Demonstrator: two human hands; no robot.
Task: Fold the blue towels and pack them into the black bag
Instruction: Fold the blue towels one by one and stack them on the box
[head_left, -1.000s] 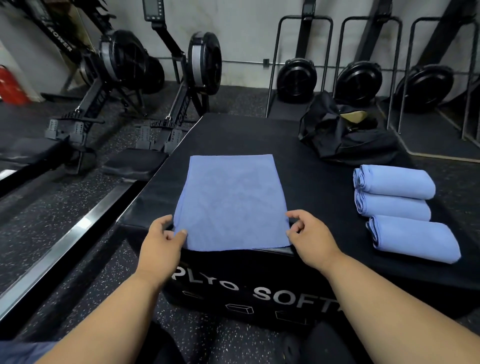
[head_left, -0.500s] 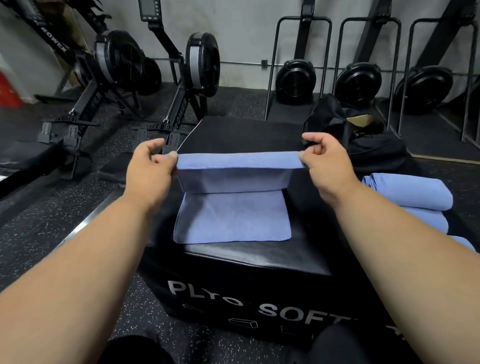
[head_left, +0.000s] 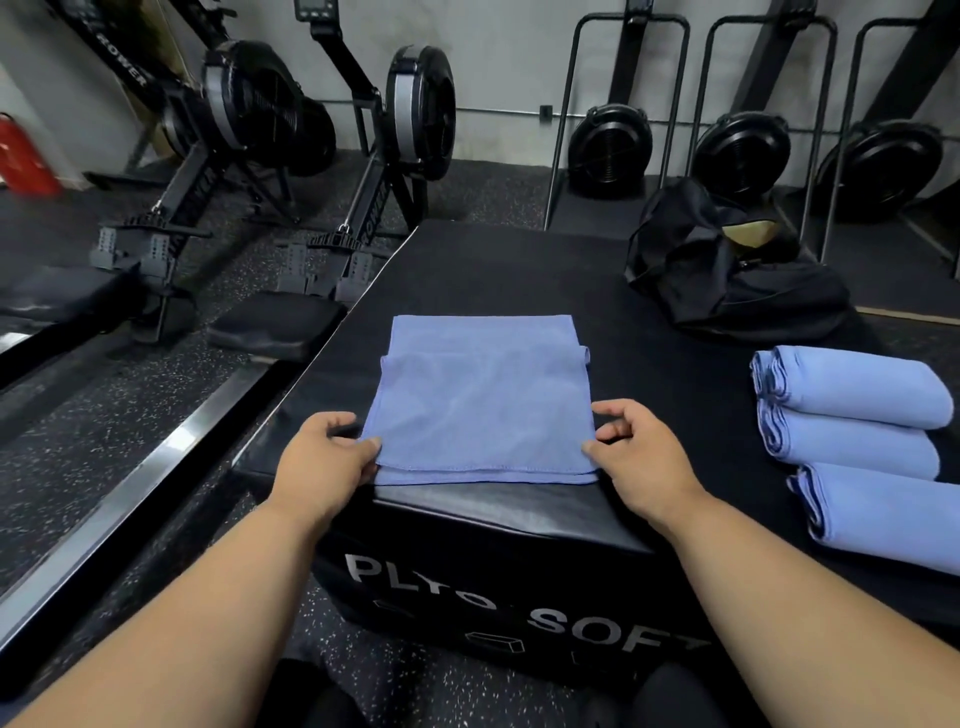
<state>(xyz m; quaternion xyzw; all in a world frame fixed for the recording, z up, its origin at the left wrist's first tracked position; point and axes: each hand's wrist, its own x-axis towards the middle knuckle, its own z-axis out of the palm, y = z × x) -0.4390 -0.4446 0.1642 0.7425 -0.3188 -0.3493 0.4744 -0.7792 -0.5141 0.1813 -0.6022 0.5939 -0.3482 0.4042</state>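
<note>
- nearest, at six o'clock, two bare forearms reach forward from the bottom of the head view over a speckled floor.
- the left hand (head_left: 326, 457) sits at about seven o'clock of the towel, thumb on top, pinching its near left corner.
- the right hand (head_left: 635, 452) sits at about five o'clock of the towel, fingers curled at the near right corner, thumb touching the cloth edge; it appears to pinch that corner too.
- between the hands, at the middle, the blue towel (head_left: 480, 400) lies on a black padded box (head_left: 488, 525) with white lettering on its front; the towel is doubled, an upper layer lying over a lower one that shows as a strip at its far edge.
- at three o'clock, well apart from the hands, three folded towels (head_left: 857, 421) lie side by side on the same black surface.
- at one o'clock, further back, the black bag (head_left: 727, 270) slumps open-topped; no towel can be seen inside it.
- at eleven o'clock and beyond, rowing machines (head_left: 311, 130) stand by the wall, with a red object (head_left: 23, 156) at far nine o'clock.
- judgement: folding is the step in hand, with this fourth towel part folded and packing not yet begun.
- judgement: the next move calls for squaring the near edges, then another fold to match the pile.
</note>
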